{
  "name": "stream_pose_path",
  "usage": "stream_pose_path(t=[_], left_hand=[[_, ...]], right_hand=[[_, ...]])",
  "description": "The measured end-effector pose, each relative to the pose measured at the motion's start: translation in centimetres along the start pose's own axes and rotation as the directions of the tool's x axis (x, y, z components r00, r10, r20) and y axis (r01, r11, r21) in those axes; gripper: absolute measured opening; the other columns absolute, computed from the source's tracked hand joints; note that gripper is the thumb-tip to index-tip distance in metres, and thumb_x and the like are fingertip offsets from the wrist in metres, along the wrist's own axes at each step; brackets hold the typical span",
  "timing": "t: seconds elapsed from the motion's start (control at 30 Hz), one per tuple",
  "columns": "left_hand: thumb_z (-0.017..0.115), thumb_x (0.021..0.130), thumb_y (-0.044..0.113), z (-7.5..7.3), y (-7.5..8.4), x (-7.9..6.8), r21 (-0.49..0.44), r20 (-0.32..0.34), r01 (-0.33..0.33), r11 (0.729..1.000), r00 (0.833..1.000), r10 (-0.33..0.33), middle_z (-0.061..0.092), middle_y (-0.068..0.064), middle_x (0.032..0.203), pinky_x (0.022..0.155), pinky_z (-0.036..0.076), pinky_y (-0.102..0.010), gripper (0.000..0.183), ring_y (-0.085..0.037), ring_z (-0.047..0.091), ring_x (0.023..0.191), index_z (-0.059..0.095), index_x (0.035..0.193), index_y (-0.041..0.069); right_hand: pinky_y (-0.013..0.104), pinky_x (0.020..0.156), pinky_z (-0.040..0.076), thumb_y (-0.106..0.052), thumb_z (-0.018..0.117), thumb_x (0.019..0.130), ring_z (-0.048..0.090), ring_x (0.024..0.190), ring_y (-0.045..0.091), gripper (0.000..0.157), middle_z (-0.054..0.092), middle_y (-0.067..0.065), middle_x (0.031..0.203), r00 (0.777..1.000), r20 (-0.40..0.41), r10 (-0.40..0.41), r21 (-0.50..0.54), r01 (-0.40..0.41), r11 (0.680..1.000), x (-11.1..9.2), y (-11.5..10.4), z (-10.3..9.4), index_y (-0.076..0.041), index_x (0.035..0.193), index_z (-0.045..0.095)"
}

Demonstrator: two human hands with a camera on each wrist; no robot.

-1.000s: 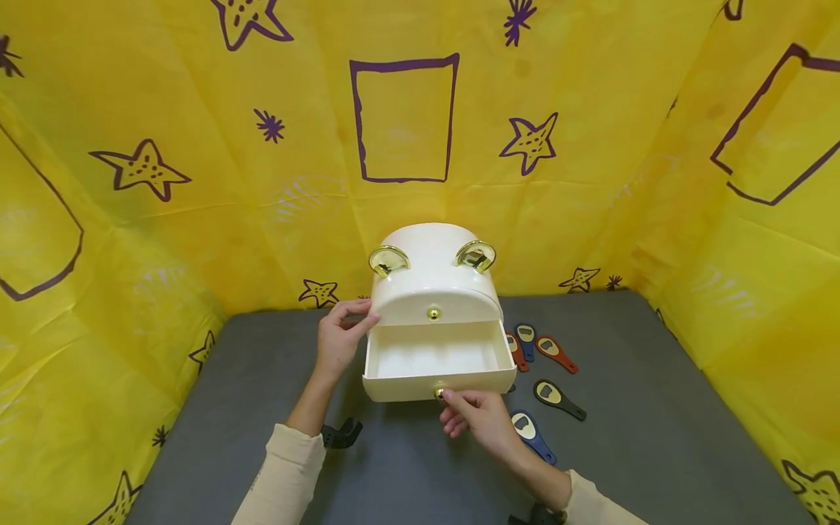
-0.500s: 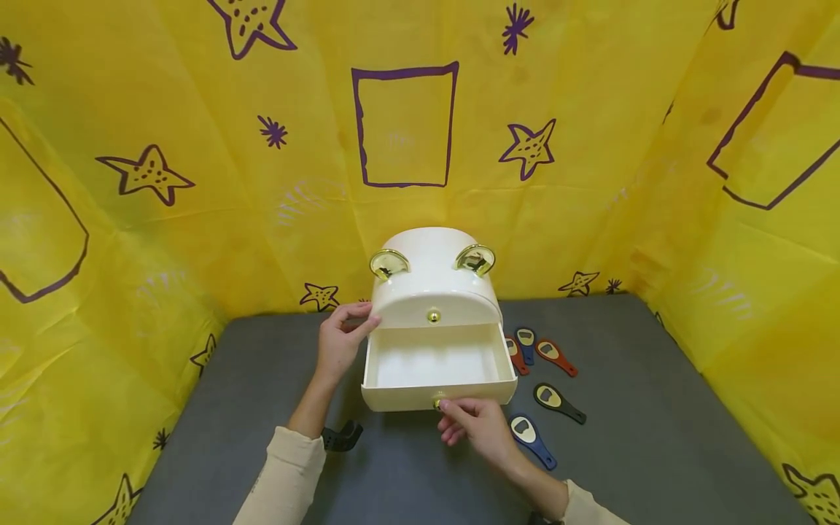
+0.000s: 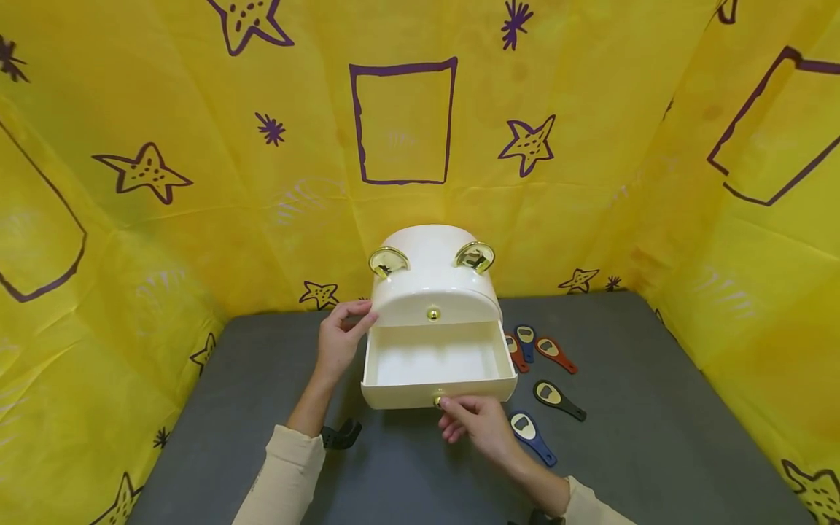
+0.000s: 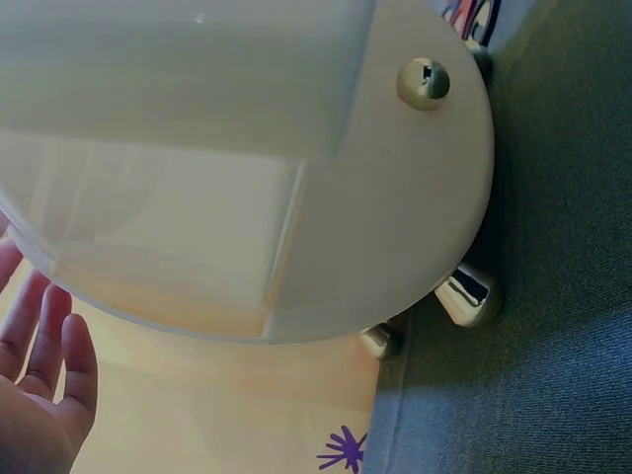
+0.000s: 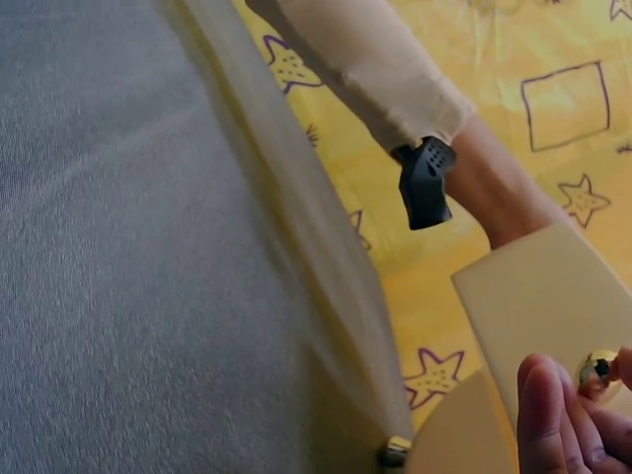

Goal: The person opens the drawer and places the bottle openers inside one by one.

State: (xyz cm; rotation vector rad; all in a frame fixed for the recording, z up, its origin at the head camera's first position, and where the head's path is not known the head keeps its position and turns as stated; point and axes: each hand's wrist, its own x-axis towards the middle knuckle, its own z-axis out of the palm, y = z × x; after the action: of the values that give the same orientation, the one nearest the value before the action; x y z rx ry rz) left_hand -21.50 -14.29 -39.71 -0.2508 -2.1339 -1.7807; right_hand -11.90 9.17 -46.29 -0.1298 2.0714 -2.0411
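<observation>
My right hand (image 3: 482, 430) pinches the gold knob (image 3: 437, 402) of the pulled-out drawer (image 3: 397, 397), which juts toward the near edge of the table (image 3: 656, 408). My left hand (image 3: 337, 339) touches the left side of the cream cabinet (image 3: 429, 255) by the far edge. Red, blue and black bottle openers (image 3: 556, 398) lie toward the right edge.

Person's left hand (image 3: 337, 339) just left of centre in head view, thumb apart from fingers, fingers slightly bent. Left forearm (image 3: 310, 408) slants up from lower edge, leaning right, cuff (image 3: 297, 445) partway along. Right hand (image 3: 482, 426) lower centre-right, thumb and index finger pinching, other fingers curled below. Right forearm (image 3: 541, 485) runs up-left from lower edge. Left wrist view: left fingers at lower left, pointing upward. Right wrist view: right hand partly cropped, lower right corner.
</observation>
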Motion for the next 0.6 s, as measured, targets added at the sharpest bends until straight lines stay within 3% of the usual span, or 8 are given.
stream_pose_path(t=[0.17, 0.33, 0.5, 0.6], left_hand=[[0.073, 0.085, 0.001, -0.1, 0.1, 0.0, -0.002, -0.004, 0.007, 1.0, 1.0, -0.007, 0.064, -0.027, 0.115, 0.075, 0.051, -0.016, 0.024, 0.002, 0.059, 0.094, 0.067, 0.103, -0.012], [0.072, 0.085, 0.002, -0.1, 0.1, -0.1, -0.002, -0.009, 0.023, 1.0, 1.0, -0.023, 0.065, -0.027, 0.112, 0.075, 0.051, -0.014, 0.025, 0.001, 0.059, 0.089, 0.066, 0.106, -0.011], [0.072, 0.086, 0.002, -0.1, 0.0, -0.1, 0.01, -0.005, 0.009, 1.0, 1.0, -0.009, 0.064, -0.028, 0.11, 0.073, 0.05, -0.013, 0.031, -0.004, 0.059, 0.09, 0.065, 0.113, -0.01], [0.072, 0.086, 0.002, 0.0, -0.1, -0.1, 0.011, 0.002, -0.006, 1.0, 1.0, 0.006, 0.062, -0.028, 0.11, 0.072, 0.05, -0.014, 0.033, -0.007, 0.059, 0.092, 0.066, 0.117, -0.008]], right_hand=[[0.031, 0.058, 0.058, -0.018, 0.065, 0.094, 0.065, 0.059, 0.012, 0.032, 0.069, 0.027, 0.079, 0.999, 0.027, -0.028, -0.091, 0.03, 0.995, -0.6, -0.7, -0.6, 0.014, 0.099, 0.069], [0.03, 0.058, 0.057, -0.018, 0.066, 0.093, 0.064, 0.06, 0.009, 0.027, 0.069, 0.028, 0.082, 0.99, 0.127, -0.066, -0.213, 0.092, 0.973, -1.7, -2.2, -2.5, 0.008, 0.097, 0.071], [0.027, 0.061, 0.058, -0.02, 0.065, 0.094, 0.065, 0.066, 0.006, 0.023, 0.072, 0.019, 0.084, 0.974, 0.206, -0.093, -0.332, 0.16, 0.93, -2.9, -4.3, -5.0, 0.002, 0.096, 0.073], [0.026, 0.062, 0.057, -0.019, 0.064, 0.094, 0.066, 0.068, 0.004, 0.022, 0.073, 0.013, 0.086, 0.97, 0.209, -0.124, -0.387, 0.199, 0.9, -3.5, -5.8, -6.5, 0.0, 0.097, 0.074]])
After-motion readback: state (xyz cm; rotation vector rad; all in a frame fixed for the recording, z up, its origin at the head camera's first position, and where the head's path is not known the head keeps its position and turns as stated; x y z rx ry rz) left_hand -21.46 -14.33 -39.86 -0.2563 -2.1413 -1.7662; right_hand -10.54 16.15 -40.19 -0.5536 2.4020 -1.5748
